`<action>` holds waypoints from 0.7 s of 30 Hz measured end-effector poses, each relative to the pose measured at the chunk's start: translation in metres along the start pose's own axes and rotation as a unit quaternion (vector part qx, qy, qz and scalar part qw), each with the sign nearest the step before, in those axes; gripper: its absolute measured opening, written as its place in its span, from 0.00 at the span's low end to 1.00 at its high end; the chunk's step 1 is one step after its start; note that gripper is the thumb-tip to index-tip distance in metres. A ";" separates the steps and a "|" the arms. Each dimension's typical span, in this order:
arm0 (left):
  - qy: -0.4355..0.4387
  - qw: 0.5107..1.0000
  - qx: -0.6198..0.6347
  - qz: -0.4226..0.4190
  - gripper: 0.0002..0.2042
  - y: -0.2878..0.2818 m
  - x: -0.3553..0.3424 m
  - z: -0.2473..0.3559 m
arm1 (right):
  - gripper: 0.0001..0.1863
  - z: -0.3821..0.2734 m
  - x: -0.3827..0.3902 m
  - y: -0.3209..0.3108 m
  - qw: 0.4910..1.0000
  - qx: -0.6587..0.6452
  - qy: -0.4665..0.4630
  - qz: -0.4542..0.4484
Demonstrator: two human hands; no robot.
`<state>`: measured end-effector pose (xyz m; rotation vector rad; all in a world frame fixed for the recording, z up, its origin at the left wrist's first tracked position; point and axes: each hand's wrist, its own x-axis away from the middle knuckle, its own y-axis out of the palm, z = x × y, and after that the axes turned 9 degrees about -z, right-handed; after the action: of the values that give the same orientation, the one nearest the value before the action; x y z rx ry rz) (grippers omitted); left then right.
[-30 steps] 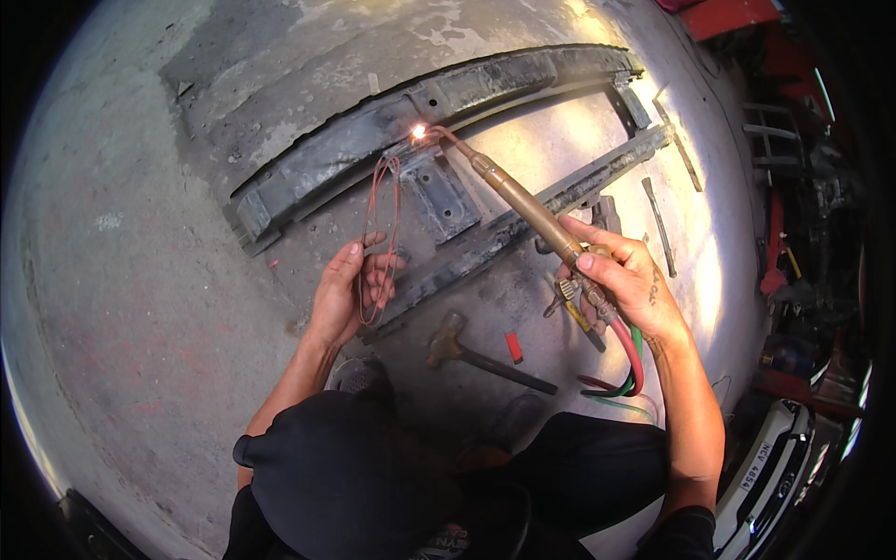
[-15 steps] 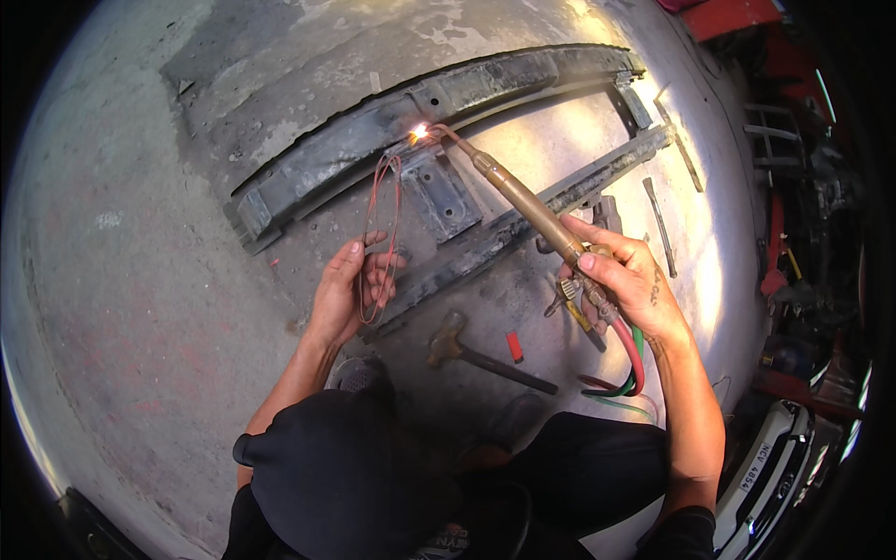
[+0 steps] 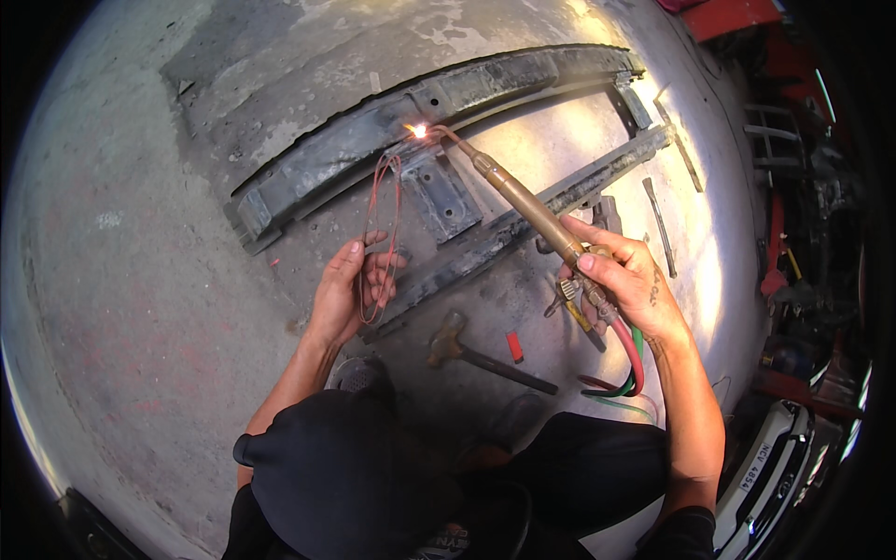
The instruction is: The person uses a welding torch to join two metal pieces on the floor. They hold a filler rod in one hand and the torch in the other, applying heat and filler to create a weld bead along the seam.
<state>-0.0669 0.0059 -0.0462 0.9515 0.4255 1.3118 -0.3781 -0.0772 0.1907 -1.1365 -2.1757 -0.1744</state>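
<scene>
My right hand (image 3: 639, 285) grips a brass gas welding torch (image 3: 525, 203), its bent tip pointing away to the far left. A small bright flame (image 3: 417, 131) burns at that tip, against the joint between a dark curved metal beam (image 3: 317, 154) and a bracket plate (image 3: 442, 198) with holes. My left hand (image 3: 350, 285) is closed on a thin, copper-coloured filler wire (image 3: 399, 207) bent into a long loop. The wire's upper end is near the joint, just left of the flame; glare hides whether it touches.
A second straight metal bar (image 3: 523, 222) joins the frame on the near side. A hammer (image 3: 490, 362) and a red block (image 3: 514, 347) lie close to me. Red and green hoses (image 3: 635, 359) trail from the torch. A metal rod (image 3: 659, 224) lies right; a car bumper (image 3: 770, 467) stands lower right.
The flame's glow has shifted shape slightly, with an orange flare now to its left. Both hands, the torch and the wire hold almost the same place.
</scene>
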 end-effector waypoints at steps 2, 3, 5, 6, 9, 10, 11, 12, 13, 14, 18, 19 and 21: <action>0.000 1.000 0.005 -0.001 0.23 0.001 0.000 0.001 | 0.34 0.000 0.000 0.000 1.000 0.000 0.000 0.000; 0.000 1.000 0.005 0.000 0.23 0.001 0.000 0.001 | 0.34 0.000 0.000 0.000 1.000 0.000 0.000 0.001; 0.000 1.000 0.006 0.001 0.23 0.003 0.001 0.001 | 0.34 0.001 0.000 0.000 1.000 -0.001 -0.004 0.005; -0.001 1.000 0.005 0.000 0.23 0.003 0.000 0.001 | 0.33 0.004 -0.001 -0.001 1.000 -0.003 -0.008 0.008; 0.001 1.000 0.003 -0.001 0.23 0.001 0.000 0.001 | 0.33 0.005 -0.001 -0.001 1.000 -0.006 -0.012 0.009; 0.000 1.000 0.003 0.000 0.24 0.001 0.000 0.001 | 0.33 0.005 -0.002 -0.001 1.000 -0.007 -0.010 0.007; 0.000 1.000 0.003 0.000 0.24 0.000 0.000 0.001 | 0.33 0.003 -0.002 -0.001 1.000 -0.002 -0.006 0.004; -0.001 1.000 0.003 0.002 0.24 0.000 0.001 0.001 | 0.33 0.001 -0.002 0.000 1.000 0.003 -0.003 0.002; 0.000 1.000 0.002 0.002 0.24 0.001 0.001 0.001 | 0.34 -0.001 -0.001 0.000 1.000 0.008 0.000 0.002; 0.000 1.000 0.002 0.002 0.24 0.002 0.000 0.001 | 0.33 -0.001 -0.001 0.000 1.000 0.008 -0.001 0.003; -0.002 1.000 0.005 0.002 0.24 0.001 0.000 0.001 | 0.33 0.004 -0.001 -0.001 1.000 0.005 -0.011 0.004; -0.002 1.000 0.005 0.003 0.24 0.001 0.000 0.000 | 0.33 0.005 -0.002 -0.002 1.000 0.002 -0.015 0.003; -0.001 1.000 0.007 0.001 0.24 0.000 0.000 0.000 | 0.33 0.005 -0.002 -0.001 1.000 -0.001 -0.014 0.004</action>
<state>-0.0668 0.0059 -0.0456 0.9646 0.4328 1.3106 -0.3812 -0.0771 0.1859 -1.1559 -2.1950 -0.1591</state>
